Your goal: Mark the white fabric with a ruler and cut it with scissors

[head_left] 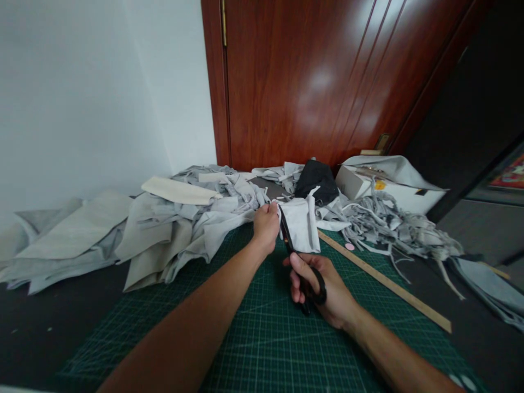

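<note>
At the grip, the left hand (266, 225) covered the pinched edge of the white cloth (302, 225). Beside it, the tips of the scissors (286, 233) were too small to show whether cloth lay between the blades. Nearer than the grip, the right hand (331, 289) hid part of the handles; both forearms (208, 311) were cut off below. Right of the grip, graduations on the ruler (385, 279) were unreadable. Far left, the fabric pile (77, 229) was cut by the frame edge. Well right and nearer, pale rounds (468, 382) were unidentifiable.

Dark scissors (288, 242) point forward, tips at the upper left corner of a creased, roughly rectangular white cloth (302, 225).
</note>
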Demonstrator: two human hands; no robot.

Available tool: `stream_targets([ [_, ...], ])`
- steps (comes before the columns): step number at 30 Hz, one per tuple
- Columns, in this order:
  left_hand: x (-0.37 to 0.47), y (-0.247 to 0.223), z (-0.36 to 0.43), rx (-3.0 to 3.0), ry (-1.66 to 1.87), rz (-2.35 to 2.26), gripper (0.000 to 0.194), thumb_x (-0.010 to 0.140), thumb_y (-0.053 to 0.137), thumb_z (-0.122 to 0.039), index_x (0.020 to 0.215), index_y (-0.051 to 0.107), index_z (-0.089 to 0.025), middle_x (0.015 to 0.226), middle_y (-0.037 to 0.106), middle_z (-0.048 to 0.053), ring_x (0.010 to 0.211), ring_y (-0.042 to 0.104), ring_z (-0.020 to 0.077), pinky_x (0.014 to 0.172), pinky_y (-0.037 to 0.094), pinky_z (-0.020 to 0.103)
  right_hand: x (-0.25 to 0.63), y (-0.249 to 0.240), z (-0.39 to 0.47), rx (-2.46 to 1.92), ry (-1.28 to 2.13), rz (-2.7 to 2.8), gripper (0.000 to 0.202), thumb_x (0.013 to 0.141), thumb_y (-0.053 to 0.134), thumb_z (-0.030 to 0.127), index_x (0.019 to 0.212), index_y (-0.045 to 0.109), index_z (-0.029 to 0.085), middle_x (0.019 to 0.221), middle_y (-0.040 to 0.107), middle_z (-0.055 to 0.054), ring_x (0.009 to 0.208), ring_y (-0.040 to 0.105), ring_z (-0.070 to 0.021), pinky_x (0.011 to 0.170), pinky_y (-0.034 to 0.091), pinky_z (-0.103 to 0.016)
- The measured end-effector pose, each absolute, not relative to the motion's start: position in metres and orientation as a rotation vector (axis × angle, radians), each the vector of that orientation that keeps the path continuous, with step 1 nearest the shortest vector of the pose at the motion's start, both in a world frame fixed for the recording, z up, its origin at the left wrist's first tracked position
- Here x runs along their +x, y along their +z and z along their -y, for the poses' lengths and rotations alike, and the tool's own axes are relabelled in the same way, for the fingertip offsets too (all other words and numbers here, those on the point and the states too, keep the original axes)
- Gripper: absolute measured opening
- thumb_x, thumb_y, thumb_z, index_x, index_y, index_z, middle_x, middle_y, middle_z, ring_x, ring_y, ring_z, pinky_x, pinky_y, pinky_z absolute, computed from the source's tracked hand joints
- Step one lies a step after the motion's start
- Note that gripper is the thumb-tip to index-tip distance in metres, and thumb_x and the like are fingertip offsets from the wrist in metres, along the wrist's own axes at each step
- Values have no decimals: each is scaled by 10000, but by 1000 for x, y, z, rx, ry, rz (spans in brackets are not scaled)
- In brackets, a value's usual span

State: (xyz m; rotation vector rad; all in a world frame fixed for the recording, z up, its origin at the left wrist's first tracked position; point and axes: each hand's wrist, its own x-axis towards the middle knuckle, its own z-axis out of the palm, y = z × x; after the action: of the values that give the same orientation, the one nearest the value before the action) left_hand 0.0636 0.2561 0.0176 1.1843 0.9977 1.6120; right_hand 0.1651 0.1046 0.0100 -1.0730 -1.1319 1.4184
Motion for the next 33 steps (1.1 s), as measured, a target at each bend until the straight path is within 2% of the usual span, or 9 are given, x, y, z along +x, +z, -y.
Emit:
stream_targets([
  [4, 55, 24, -248, 1383, 1595, -1119, 405, 1034, 525, -294, 637, 517, -216, 611, 514, -15, 612, 468, 165, 606, 290, 295, 165, 9, -103, -1059, 1409, 1151, 638, 752, 847, 741, 652, 620, 153, 517, 596, 19, 402, 564, -89, 399, 394, -174],
  [11, 58, 36, -235, 1661, 1577, -1208, 410, 1059, 488, -292, 653, 484, -230, 647, 496, -18, 667, 465, 185, 691, 313, 313, 169, 9, -103, -1008, 1378, 1192, 606, 858, 773, 713, 675, 626, 155, 564, 636, -5, 438, 580, -99, 430, 439, -189],
  [18, 64, 38, -225, 1765, 1575, -1204, 429, 1054, 496, -296, 631, 440, -245, 604, 465, -24, 621, 442, 190, 679, 315, 315, 171, 15, -104, -1019, 1308, 1163, 591, 764, 850, 714, 767, 623, 168, 565, 623, 23, 432, 587, -114, 415, 442, -198],
  [30, 69, 38, -217, 1736, 1624, -1154, 419, 1021, 553, -244, 615, 451, -245, 584, 446, -22, 607, 411, 194, 677, 270, 323, 172, 14, -106, -1018, 1231, 1138, 592, 750, 868, 700, 848, 643, 162, 575, 603, 36, 416, 565, -110, 401, 431, -197],
  [33, 72, 34, -219, 1706, 1630, -1114, 396, 1032, 529, -256, 640, 475, -239, 616, 486, -14, 629, 447, 192, 679, 288, 318, 172, 14, -105, -1006, 1224, 1146, 588, 761, 859, 700, 856, 642, 162, 570, 599, 36, 415, 559, -112, 402, 430, -200],
])
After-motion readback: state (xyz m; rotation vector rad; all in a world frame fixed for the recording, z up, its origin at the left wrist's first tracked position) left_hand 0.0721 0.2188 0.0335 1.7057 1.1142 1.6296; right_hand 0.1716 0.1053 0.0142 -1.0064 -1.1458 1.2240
